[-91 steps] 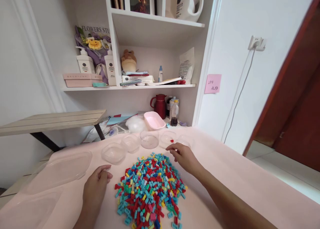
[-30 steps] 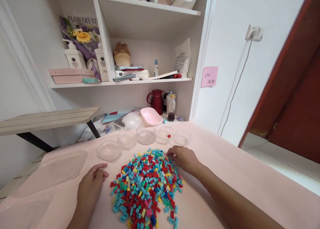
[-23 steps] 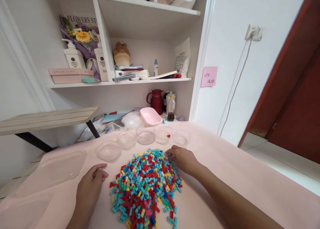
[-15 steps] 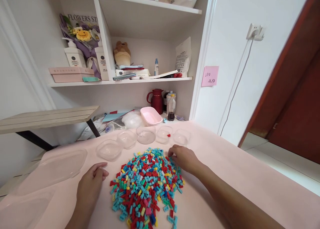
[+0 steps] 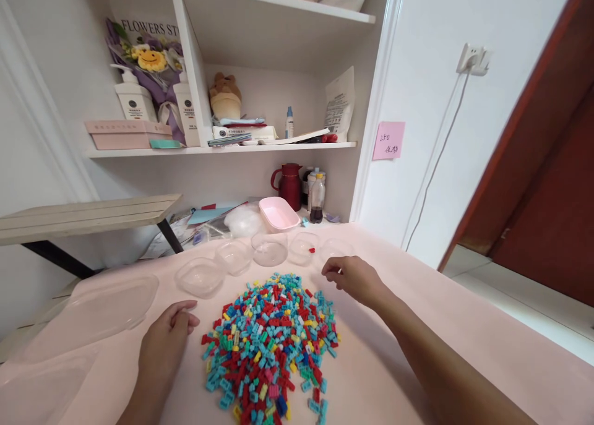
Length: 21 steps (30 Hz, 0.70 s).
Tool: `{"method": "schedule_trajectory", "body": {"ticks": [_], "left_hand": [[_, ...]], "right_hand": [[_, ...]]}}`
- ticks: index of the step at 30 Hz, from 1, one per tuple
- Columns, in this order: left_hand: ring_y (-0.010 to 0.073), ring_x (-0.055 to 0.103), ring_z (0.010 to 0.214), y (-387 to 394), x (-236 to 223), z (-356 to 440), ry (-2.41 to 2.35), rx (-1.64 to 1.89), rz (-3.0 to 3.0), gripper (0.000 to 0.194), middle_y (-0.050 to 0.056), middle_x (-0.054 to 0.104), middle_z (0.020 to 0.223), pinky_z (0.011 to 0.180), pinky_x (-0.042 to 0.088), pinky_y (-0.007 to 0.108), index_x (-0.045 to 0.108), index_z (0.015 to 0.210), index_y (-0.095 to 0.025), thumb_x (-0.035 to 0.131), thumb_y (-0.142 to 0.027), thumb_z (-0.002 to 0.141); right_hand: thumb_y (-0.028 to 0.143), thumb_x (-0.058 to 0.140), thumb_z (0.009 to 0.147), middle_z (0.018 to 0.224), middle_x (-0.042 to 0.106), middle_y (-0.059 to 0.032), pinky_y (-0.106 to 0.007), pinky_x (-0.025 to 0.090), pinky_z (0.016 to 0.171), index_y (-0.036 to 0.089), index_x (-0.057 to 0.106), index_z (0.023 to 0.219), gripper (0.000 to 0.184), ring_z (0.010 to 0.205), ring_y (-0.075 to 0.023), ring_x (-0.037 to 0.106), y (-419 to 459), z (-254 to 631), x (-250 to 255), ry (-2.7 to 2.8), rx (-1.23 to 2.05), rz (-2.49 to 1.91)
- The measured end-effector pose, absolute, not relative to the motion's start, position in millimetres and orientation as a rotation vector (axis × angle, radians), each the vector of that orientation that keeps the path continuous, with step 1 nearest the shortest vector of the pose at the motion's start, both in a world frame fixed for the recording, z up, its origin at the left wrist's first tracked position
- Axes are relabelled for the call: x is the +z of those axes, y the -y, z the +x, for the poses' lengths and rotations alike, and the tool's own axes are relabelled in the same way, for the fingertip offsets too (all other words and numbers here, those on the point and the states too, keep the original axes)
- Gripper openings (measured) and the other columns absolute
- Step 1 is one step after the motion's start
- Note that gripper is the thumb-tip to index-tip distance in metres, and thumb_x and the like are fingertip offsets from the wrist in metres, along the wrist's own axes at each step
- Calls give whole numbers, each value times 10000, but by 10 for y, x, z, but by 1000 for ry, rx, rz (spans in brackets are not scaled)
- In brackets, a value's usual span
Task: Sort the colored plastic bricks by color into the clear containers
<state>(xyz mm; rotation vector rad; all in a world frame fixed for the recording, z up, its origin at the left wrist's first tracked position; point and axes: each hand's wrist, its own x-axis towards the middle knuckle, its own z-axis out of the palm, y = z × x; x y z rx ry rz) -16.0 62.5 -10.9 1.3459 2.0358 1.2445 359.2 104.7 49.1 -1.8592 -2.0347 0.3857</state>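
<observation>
A heap of small building bricks point(image 5: 269, 332) in turquoise, red, yellow, green and blue lies on the pink surface between my hands. To its left rests my left hand point(image 5: 166, 332), holding nothing, its fingers loosely bent and apart. My right hand point(image 5: 355, 279) is raised just off the heap's upper right side, fingertips pinched together; whatever may be between them is hidden. Beyond the heap stands a row of clear containers, including a round one point(image 5: 270, 252). One clear container point(image 5: 304, 244) has a red brick point(image 5: 312, 250) in it. Another clear container point(image 5: 336, 249) is right behind my right hand.
Larger clear trays point(image 5: 106, 307) lie at the left on the pink surface point(image 5: 464, 332). At the back are a pink basin point(image 5: 279, 214), a red jug point(image 5: 291, 187) and a bottle point(image 5: 317, 199). A wooden bench point(image 5: 88, 218) stands on the left, below white shelves point(image 5: 223, 150).
My right hand has lifted from the heap's edge and shifted slightly right, toward the rightmost container. My left hand stays beside the heap. The view has shifted slightly.
</observation>
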Motion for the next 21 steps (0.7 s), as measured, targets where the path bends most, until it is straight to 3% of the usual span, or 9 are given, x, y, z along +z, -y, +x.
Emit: {"method": "schedule_trajectory", "body": {"ticks": [3,7,10,16,21], "left_hand": [[196,632,686,-636,-126,-172,-2029,1245,1362,321,3,705,741,690,456,303,657,959,-229,461,-357,740],[193,628,685,-639,-134,-178,-2021,1245,1368,325,2,703,746,688,455,299,653,967,-230,456,-353,740],[197,631,685,-627,-108,-166,-2040,1225,1365,320,3,706,744,689,456,303,656,951,-230,462,-359,732],[202,636,689,-621,-82,-156,-2054,1220,1363,320,2,710,737,690,455,304,661,938,-234,459,-355,721],[198,633,674,-646,-117,-173,-2029,1243,1368,323,1,709,730,680,459,299,662,940,-233,465,-357,715]], "right_hand": [[204,540,786,861,713,55,-216,360,568,297,688,912,215,603,-97,625,-1048,3610,467,2108,480,-1865],[190,587,748,894,713,40,-234,325,572,347,681,982,297,788,-167,637,-1079,3552,342,2269,239,-1902],[154,595,735,911,708,11,-246,303,567,332,689,973,312,816,-191,628,-1102,3532,272,2320,154,-1939],[164,599,728,923,697,15,-244,295,571,342,704,906,273,825,-184,616,-1088,3509,274,2353,164,-1887],[172,617,701,893,700,-7,-249,309,570,274,697,795,159,791,-193,615,-1080,3455,287,2318,184,-1879]]}}
